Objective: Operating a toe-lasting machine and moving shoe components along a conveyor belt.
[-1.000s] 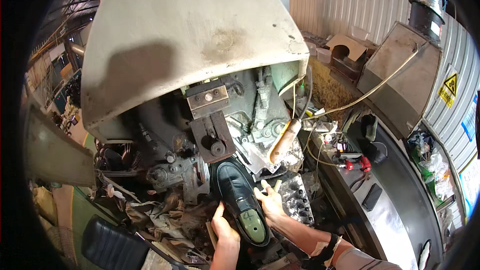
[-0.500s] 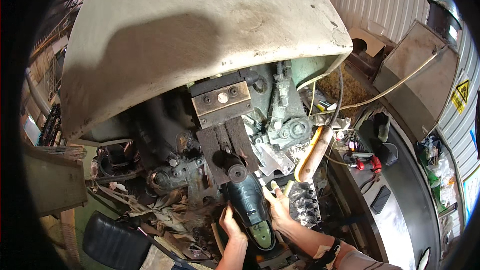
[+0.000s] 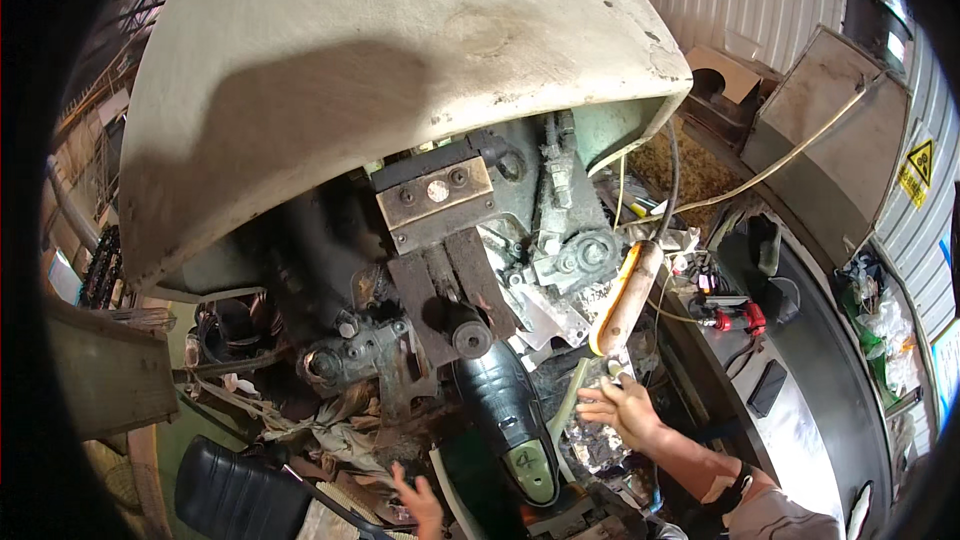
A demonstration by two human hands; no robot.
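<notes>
A black leather shoe upper point(image 3: 490, 395) on a green shoe last point(image 3: 530, 472) sits in the machine, its toe end under a dark round metal pad point(image 3: 471, 338). Neither hand touches it. At the lower edge, left of the shoe, my left hand point(image 3: 420, 502) is partly in view, fingers apart and holding nothing. My right hand point(image 3: 625, 413) hovers to the right of the shoe with fingers spread. Beside its fingertips stands a pale green bar point(image 3: 568, 402). Just above it hangs a wood-coloured tube point(image 3: 628, 300) with an orange glow along one side.
A large cream machine hood point(image 3: 400, 50) overhangs the work. To the right, a dark curved bench point(image 3: 815, 390) carries a phone point(image 3: 767, 387) and a red power tool point(image 3: 742, 318). A black padded seat point(image 3: 240, 490) is at lower left, near crumpled cloth point(image 3: 345, 435).
Both hands have let go of the shoe. My left hand has drawn back down and left; my right hand has moved right and up. The shoe stays under the pad.
</notes>
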